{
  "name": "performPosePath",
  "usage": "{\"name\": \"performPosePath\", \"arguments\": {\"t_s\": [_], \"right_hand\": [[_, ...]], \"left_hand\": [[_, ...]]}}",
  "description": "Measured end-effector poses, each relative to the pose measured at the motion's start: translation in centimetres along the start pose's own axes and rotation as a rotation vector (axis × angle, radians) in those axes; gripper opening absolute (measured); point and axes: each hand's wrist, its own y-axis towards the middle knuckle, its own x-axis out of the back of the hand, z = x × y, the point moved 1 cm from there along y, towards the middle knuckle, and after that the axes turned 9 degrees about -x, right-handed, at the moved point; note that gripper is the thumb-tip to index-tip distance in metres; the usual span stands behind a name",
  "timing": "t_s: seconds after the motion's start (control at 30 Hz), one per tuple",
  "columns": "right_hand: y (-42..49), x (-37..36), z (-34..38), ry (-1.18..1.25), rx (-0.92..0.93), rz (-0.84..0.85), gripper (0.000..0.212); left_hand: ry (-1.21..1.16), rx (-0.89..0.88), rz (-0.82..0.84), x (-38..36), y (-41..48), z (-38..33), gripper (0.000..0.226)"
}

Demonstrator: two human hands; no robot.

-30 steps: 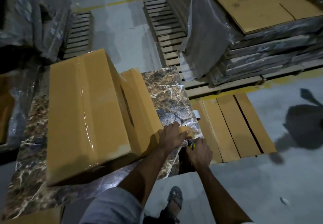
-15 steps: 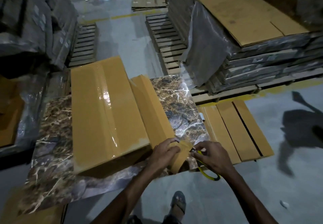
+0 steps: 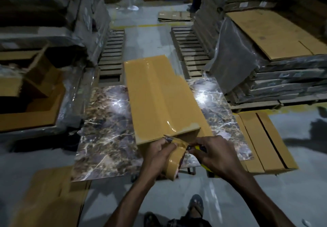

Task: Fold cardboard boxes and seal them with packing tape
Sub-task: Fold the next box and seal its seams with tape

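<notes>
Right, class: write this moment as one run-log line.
step: sealing box end | left hand: holds tape roll | right hand: holds yellow-handled tool | box: on marble slab

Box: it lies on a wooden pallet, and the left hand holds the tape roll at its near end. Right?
No. The head view shows the box on a marble slab, not a pallet. The left hand does hold the tape roll at its near end.

A warehouse: wooden pallets (image 3: 113, 49), plastic-wrapped stacks of flat cardboard (image 3: 276, 62), bare concrete floor (image 3: 146, 37).
</notes>
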Motion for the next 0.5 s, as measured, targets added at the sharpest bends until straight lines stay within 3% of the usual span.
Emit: {"name": "performPosePath", "arguments": {"t_s": [0.17,0.5], "right_hand": [[-1.5,-1.7,5.0,-0.113,0.036,-0.135,0.022],[-2.9,-3.0,6.8,-0.319,0.078,-0.231,0.016]], "left_hand": [[0.029,0.034,0.002,4.6,-1.3,-0.1,0.018],[0.208,0.074,0.072,6.4,-1.5,-0.8,0.03]]}}
